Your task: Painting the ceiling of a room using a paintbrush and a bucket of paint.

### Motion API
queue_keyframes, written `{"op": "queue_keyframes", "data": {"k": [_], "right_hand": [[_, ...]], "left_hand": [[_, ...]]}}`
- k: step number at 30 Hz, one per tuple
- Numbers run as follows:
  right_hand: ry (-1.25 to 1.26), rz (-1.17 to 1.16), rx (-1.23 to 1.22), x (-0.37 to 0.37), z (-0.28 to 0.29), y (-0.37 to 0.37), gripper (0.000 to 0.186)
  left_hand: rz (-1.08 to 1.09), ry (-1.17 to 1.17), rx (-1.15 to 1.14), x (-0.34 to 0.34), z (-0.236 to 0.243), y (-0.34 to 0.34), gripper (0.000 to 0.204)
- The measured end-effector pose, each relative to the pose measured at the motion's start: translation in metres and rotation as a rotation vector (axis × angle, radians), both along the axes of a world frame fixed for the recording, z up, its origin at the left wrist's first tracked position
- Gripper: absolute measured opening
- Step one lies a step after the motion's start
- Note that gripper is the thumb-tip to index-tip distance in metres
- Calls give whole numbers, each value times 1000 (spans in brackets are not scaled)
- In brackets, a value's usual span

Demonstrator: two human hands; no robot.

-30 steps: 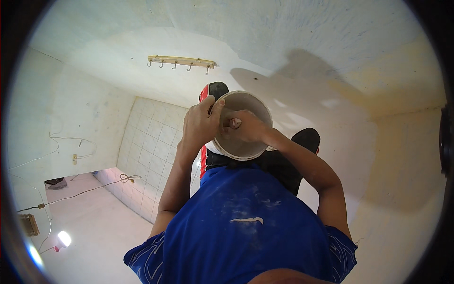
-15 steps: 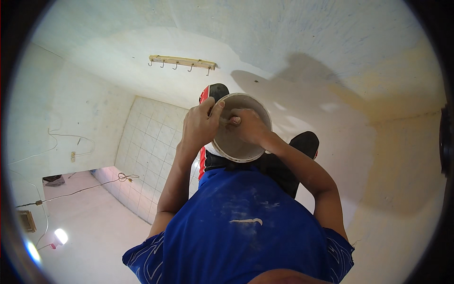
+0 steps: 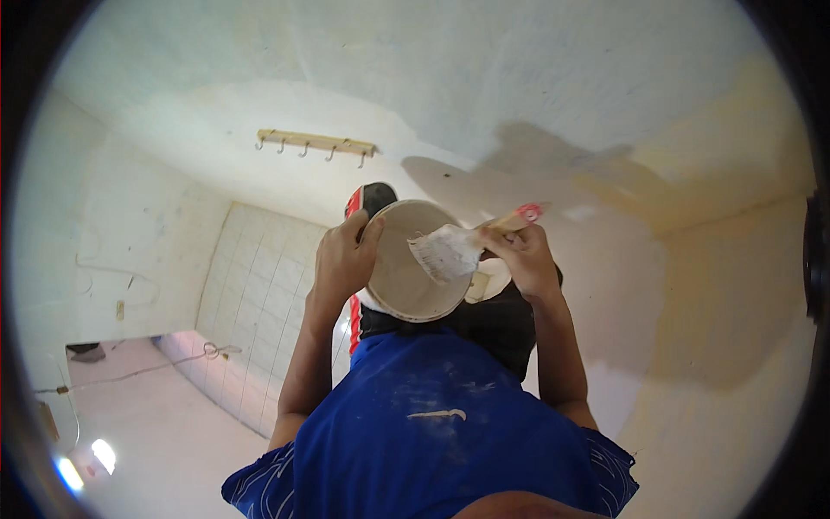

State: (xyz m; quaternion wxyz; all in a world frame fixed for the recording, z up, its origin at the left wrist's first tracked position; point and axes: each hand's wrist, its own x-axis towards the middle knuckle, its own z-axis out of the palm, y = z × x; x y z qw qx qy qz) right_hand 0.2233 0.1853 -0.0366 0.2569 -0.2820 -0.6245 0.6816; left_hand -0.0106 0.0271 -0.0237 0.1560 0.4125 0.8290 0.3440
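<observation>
A round white bucket [image 3: 399, 290], its inside coated with pale residue, is held in front of my body. My left hand [image 3: 344, 258] grips its left rim, thumb over the edge and fingers outside. A wide paintbrush [image 3: 450, 253] with white-caked bristles lies across the bucket's right rim, bristles over the opening. My right hand [image 3: 524, 257] is closed round its wooden handle, whose reddish end points up and right. What lies at the bottom of the bucket is partly hidden by the brush.
A wooden rail with several hooks [image 3: 318, 143] is fixed to the patchy wall ahead. White tiles [image 3: 251, 290] cover part of the left side. A cable [image 3: 138, 374] runs across the lower left near a lit bulb [image 3: 104, 456]. My shoe [image 3: 378, 197] shows behind the bucket.
My right hand has come out of the bucket, moving right, and now shows the paintbrush in its grip. The left hand keeps hold of the rim. The bucket sits slightly lower and further left in view.
</observation>
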Motion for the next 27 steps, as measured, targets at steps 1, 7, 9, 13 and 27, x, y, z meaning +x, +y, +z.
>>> {"op": "queue_keyframes", "data": {"k": [1,7,9,13,27], "right_hand": [[99,-102,-186,11,5,3,22],[393,-327,-401,97,21,31,24],[483,-425,-361,116,52,53,20],[572,-765,430,177,163,90,16],[163,-1174,1792,208,493,145,21]], "left_hand": [[5,12,-4,1,-1,1,38],[-58,53,30,9,-17,8,42],[-24,47,59,8,-9,-5,44],[-64,36,102,11,-18,-8,42],[-94,81,-100,11,-1,-4,42]]}}
